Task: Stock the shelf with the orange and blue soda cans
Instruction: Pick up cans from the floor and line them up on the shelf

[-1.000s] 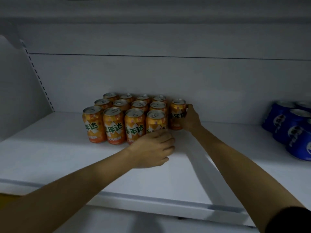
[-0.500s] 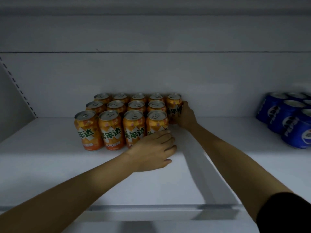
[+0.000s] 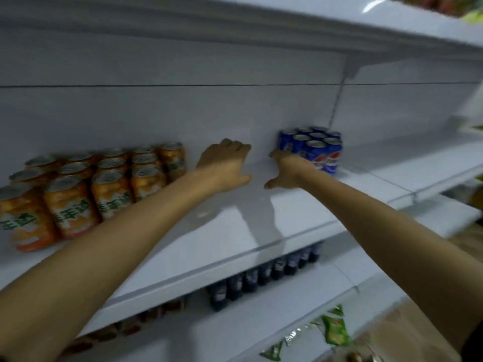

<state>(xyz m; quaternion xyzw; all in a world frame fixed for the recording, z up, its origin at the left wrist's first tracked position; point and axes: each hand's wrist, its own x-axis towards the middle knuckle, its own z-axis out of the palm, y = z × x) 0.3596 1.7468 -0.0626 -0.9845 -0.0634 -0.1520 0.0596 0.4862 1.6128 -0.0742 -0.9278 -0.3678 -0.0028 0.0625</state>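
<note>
A block of several orange soda cans (image 3: 109, 178) stands in rows at the left of the white shelf (image 3: 235, 231). A tight cluster of several blue soda cans (image 3: 313, 147) stands further right, near the back wall. My left hand (image 3: 224, 163) hovers over the bare shelf between the two groups, fingers curled loosely downward, holding nothing. My right hand (image 3: 287, 165) reaches toward the blue cans with thumb spread; its fingers are against the front left blue can, and the grip is hard to make out.
The underside of an upper shelf (image 3: 235, 24) runs close overhead. Below this shelf stand dark bottles (image 3: 261, 275) in a row. Green snack packets (image 3: 334, 330) lie on a lower shelf at the bottom right.
The view has swung right and tilted. Both hands have left the orange cans and moved right: the left over the bare middle, the right up to the blue cans.
</note>
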